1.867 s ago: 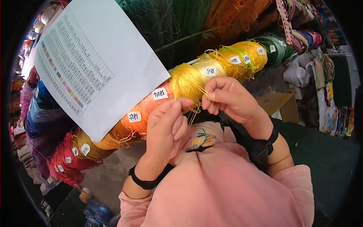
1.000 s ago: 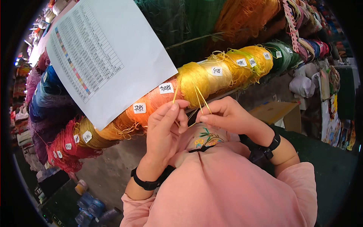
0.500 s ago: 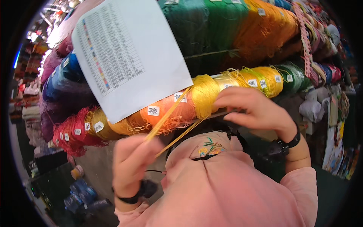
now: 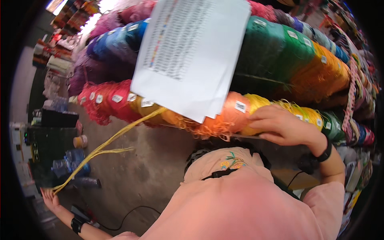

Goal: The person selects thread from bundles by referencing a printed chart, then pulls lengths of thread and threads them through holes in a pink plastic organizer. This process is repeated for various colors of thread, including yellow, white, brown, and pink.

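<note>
At the far left, with the arm stretched out, my left hand (image 4: 50, 197) is closed on a bundle of long yellow thread (image 4: 94, 154). The bundle runs taut up toward the rod of hanging skeins, and a loose end trails from its middle. My right hand (image 4: 282, 126) lies against a yellow skein (image 4: 256, 105), fingers stretched and thumb apart. Just left of it hangs an orange-peach skein (image 4: 234, 110) with a small white tag. White printed sheets (image 4: 200, 76) cover part of the row and hide where the yellow bundle ends.
Red skeins (image 4: 108, 100) hang at the row's left, green ones (image 4: 334, 126) at its right. Behind are further rows with blue (image 4: 120, 40), green (image 4: 296, 48) and orange skeins (image 4: 326, 66). A pink braided strip (image 4: 352, 88) hangs at right. Clear bottles (image 4: 72, 162) stand on the floor at left.
My left hand has swung far out to the left, drawing the yellow thread out long. My right hand has come to rest on the yellow skein. The view has shifted.
</note>
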Motion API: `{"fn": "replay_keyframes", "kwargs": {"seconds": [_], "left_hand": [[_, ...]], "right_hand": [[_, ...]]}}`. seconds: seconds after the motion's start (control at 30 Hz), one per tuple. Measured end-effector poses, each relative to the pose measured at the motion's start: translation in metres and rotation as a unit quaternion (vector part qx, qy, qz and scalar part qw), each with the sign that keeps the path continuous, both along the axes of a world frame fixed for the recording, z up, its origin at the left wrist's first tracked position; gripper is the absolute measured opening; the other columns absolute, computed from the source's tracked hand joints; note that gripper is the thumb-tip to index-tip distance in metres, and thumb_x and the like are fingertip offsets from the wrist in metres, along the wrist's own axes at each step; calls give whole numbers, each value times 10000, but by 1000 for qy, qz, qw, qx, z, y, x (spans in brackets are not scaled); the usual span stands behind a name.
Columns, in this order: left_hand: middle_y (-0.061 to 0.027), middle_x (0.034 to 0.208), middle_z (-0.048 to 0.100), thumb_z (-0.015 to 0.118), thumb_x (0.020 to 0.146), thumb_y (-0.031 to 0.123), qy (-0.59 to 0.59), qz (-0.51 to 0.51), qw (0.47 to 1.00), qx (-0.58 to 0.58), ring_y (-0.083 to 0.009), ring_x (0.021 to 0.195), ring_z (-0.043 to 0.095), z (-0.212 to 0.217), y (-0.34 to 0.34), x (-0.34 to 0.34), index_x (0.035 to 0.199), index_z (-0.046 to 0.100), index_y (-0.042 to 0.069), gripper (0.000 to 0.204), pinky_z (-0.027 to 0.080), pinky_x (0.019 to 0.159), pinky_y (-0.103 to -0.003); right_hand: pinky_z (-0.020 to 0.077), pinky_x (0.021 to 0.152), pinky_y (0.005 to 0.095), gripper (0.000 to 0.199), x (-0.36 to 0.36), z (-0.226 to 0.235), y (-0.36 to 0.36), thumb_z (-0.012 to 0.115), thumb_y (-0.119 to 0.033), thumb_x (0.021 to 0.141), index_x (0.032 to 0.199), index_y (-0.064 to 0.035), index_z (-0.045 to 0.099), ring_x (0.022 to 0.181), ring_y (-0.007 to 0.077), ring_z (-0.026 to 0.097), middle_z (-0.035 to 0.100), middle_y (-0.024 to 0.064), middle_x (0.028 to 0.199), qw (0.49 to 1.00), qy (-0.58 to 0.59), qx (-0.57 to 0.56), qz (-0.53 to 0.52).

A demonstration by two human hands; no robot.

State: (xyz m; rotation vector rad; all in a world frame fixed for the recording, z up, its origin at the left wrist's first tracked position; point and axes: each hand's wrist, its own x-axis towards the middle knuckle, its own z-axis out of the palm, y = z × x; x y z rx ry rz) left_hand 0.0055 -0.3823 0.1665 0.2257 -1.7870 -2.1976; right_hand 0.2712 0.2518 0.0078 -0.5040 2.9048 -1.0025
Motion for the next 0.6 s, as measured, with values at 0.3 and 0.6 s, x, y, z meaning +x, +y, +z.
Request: {"fn": "replay_keyframes", "kwargs": {"seconds": [0.3,0.6], "left_hand": [[82,442,304,476,802,186,-41,-470,762,-443,-4,356,229,34,260,52,732,541,15,196,131,347,-185],[98,471,239,410,857,182,86,-579,743,-324,18,358,190,80,286,-8,777,475,37,178,119,329,-163]], "right_hand": [[432,565,271,189,-113,138,-86,549,-25,684,871,-7,570,684,148,556,575,43,751,980,74,-169,79],[435,550,214,198,-189,223,-142,525,-130,793,855,57,526,607,119,530,546,88,687,908,-116,-376,144]]}}
